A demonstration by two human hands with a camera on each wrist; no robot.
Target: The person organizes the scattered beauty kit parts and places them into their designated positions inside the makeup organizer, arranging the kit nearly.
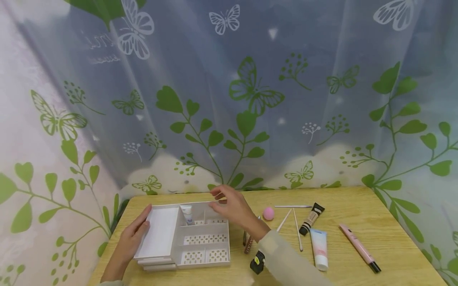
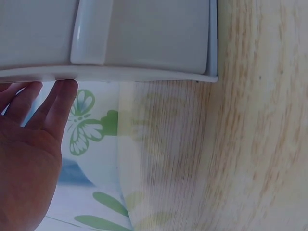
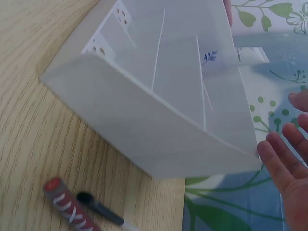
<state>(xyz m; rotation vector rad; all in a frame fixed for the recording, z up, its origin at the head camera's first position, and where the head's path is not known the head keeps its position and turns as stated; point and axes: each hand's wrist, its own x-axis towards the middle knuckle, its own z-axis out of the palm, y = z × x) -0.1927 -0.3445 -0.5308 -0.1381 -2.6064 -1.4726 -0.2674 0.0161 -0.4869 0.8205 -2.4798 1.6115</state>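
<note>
White box (image 1: 157, 236) on the surface (image 1: 393, 246), and the left hand (image 1: 129, 237) lies straight-fingered against its left side! The right hand (image 1: 232, 205), fingers loosely spread, is up at the box's back right corner; a tube (image 1: 187, 214) leans inside the box, a pink ball (image 1: 268, 213) sits right of it.

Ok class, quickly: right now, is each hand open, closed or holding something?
Left hand: open, touching the side of the white box.
Right hand: open, holding nothing, by the box's far corner.
</note>
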